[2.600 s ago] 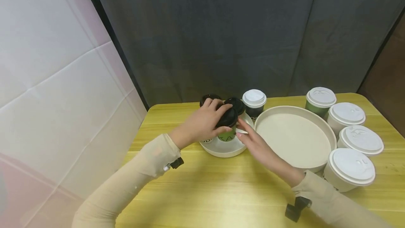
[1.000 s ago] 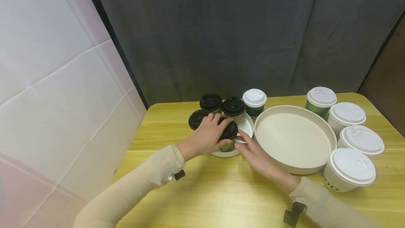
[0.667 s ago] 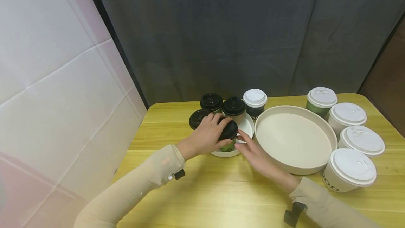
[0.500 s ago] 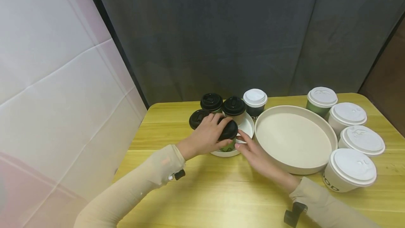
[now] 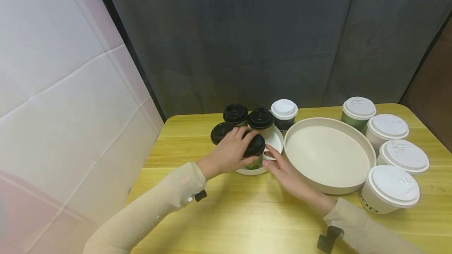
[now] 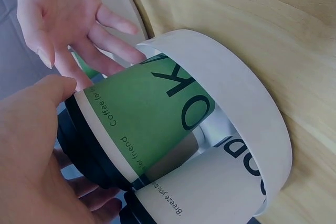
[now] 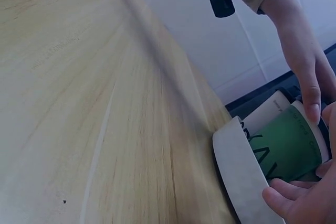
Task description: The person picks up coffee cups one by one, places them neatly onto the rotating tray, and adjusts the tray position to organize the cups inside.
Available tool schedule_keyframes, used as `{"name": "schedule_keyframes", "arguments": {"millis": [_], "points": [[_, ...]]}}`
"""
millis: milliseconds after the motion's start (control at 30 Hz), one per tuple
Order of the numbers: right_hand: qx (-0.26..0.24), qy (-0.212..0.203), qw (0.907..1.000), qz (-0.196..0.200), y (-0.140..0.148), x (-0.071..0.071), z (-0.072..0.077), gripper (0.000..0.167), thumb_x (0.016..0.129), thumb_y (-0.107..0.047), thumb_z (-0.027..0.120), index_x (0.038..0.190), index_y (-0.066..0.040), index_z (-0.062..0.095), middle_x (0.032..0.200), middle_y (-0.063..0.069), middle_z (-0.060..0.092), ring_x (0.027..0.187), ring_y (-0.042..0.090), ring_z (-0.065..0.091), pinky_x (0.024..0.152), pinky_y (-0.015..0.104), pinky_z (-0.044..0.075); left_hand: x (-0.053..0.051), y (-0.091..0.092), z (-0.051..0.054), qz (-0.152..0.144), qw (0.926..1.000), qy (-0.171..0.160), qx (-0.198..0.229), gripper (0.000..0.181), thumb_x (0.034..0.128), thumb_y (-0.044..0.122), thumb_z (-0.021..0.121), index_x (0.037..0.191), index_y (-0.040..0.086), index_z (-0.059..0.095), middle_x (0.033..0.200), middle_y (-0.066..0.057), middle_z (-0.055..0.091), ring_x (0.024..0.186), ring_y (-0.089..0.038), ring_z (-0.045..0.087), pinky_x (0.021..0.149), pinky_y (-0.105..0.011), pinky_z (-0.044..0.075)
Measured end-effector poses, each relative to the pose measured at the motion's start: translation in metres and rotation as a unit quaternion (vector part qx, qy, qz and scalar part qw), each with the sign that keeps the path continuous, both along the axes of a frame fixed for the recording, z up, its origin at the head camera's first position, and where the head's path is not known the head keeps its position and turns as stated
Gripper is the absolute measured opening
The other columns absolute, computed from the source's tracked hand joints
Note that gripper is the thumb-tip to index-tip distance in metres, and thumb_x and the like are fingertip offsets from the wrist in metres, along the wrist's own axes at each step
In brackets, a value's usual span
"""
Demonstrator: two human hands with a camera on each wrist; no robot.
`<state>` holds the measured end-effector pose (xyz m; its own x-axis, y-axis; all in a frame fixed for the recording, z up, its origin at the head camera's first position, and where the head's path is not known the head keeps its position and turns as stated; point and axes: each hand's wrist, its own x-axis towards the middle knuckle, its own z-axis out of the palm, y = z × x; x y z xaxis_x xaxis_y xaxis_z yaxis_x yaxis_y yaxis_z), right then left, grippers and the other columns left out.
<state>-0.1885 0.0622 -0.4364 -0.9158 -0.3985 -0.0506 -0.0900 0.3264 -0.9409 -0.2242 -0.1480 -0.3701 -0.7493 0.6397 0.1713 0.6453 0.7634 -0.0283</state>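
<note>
My left hand point(image 5: 231, 150) holds a green paper coffee cup point(image 6: 149, 108) by its black lid from above, thumb on the near side. The cup stands inside the front wall of a small round white tray point(image 6: 236, 93). My right hand point(image 5: 287, 175) is at the cup's right side, fingers loosely extended, fingertips close to the cup and the tray rim; contact is hard to tell. Also in the small tray are a white cup point(image 6: 205, 187) to the left and two more black-lidded cups behind, a left one point(image 5: 236, 113) and a right one point(image 5: 260, 118).
A larger round cream tray point(image 5: 330, 154) lies to the right, with nothing in it. Several white-lidded cups point(image 5: 392, 185) curve around its right side. Another white-lidded dark cup point(image 5: 284, 115) stands behind, between the trays. A dark curtain point(image 5: 247, 42) hangs behind the wooden table point(image 5: 226, 222).
Over the earlier frames, my left hand brought the green cup nearer, to the small tray's front edge, and my right hand shifted slightly along. For the last second both hands have stayed nearly still.
</note>
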Motion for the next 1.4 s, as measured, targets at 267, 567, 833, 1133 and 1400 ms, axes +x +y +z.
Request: {"name": "schedule_keyframes", "arguments": {"millis": [267,567,833,1133,1400], "points": [[-0.003,0.02,0.9997,-0.01,0.004,0.002,0.001,0.061,0.105,-0.035,0.044,0.159,-0.019,0.019,0.156,0.019,0.038,0.134,0.038,0.051,0.11,0.056,0.043,0.001,0.002,0.003,0.0,1.0,0.006,0.0,0.076,0.0916,0.056,0.06,0.149,0.011,0.039,0.147,-0.014,0.045,0.134,-0.029,0.047,0.112,-0.044,0.044],[0.004,0.068,0.9976,-0.015,0.012,0.005,0.004,0.063,0.104,-0.032,0.048,0.158,-0.017,0.021,0.156,0.018,0.038,0.138,0.038,0.048,0.109,0.054,0.045,0.009,0.005,0.015,-0.009,0.9991,0.033,0.027,0.073,0.0912,0.051,0.063,0.147,0.01,0.041,0.148,-0.013,0.044,0.136,-0.03,0.045,0.114,-0.044,0.042],[0.035,0.156,0.9871,-0.016,0.022,0.01,0.007,0.063,0.103,-0.028,0.051,0.158,-0.016,0.024,0.157,0.018,0.036,0.136,0.036,0.05,0.105,0.051,0.048,0.026,0.009,0.025,-0.014,0.9972,0.054,0.051,0.069,0.0915,0.047,0.064,0.147,0.011,0.041,0.148,-0.009,0.044,0.137,-0.028,0.043,0.117,-0.042,0.039],[0.111,0.221,0.9689,-0.019,0.036,0.02,0.013,0.064,0.102,-0.031,0.053,0.158,-0.02,0.023,0.158,0.014,0.035,0.14,0.037,0.044,0.109,0.059,0.043,0.048,0.017,0.021,-0.021,0.9941,0.08,0.071,0.067,0.0914,0.045,0.064,0.147,0.013,0.043,0.148,-0.006,0.045,0.135,-0.024,0.045,0.115,-0.037,0.042],[0.177,0.279,0.9435,-0.021,0.047,0.028,0.013,0.067,0.1,-0.03,0.057,0.157,-0.017,0.025,0.16,0.011,0.031,0.145,0.033,0.037,0.113,0.056,0.039,0.061,0.02,0.01,-0.04,0.9916,0.082,0.091,0.064,0.0922,0.04,0.063,0.145,0.012,0.043,0.147,-0.007,0.045,0.135,-0.024,0.045,0.114,-0.035,0.043]]}}
